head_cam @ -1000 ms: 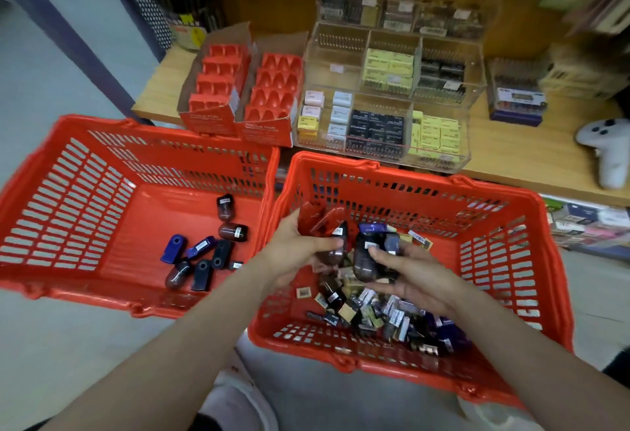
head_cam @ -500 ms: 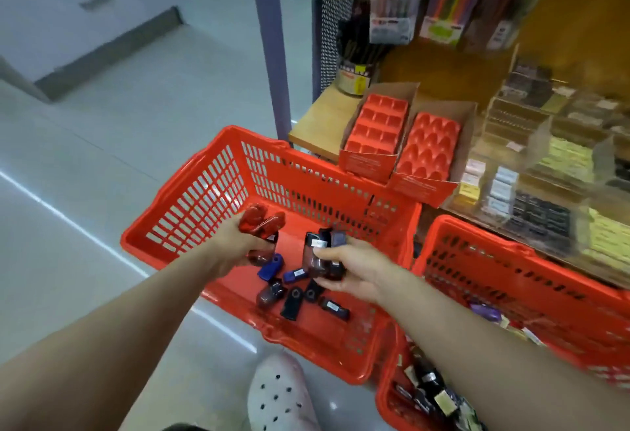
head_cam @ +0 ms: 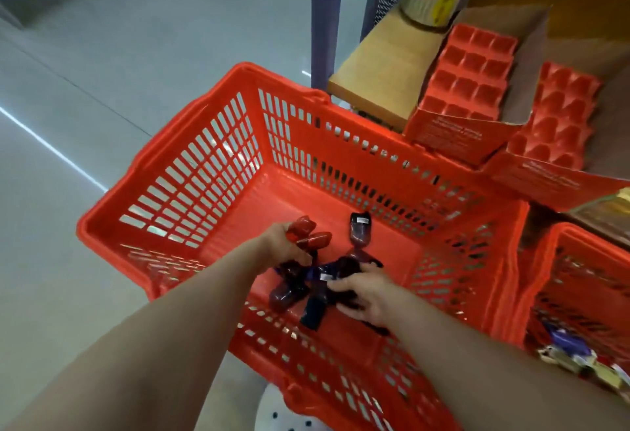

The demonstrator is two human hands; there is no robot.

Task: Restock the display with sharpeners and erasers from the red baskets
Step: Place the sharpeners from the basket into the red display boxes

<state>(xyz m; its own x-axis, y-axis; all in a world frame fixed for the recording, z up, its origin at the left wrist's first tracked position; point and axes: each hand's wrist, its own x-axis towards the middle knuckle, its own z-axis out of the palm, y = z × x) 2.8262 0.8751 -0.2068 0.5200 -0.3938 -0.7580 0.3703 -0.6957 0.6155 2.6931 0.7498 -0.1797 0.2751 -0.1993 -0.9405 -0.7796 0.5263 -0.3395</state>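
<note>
Two red sharpeners [head_cam: 308, 234] were pinched in the left hand [head_cam: 284, 248] at 9 o'clock of the basket [head_cam: 218, 164] floor, right hand [head_cam: 366, 294] fingers curled round dark ones [head_cam: 344, 268]; light, slick, hard plastic, probably best gripped across flat sides.

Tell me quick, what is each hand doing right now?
Left hand: fingers curled round red sharpeners.
Right hand: fingers curled on dark sharpeners in the red basket.
</note>
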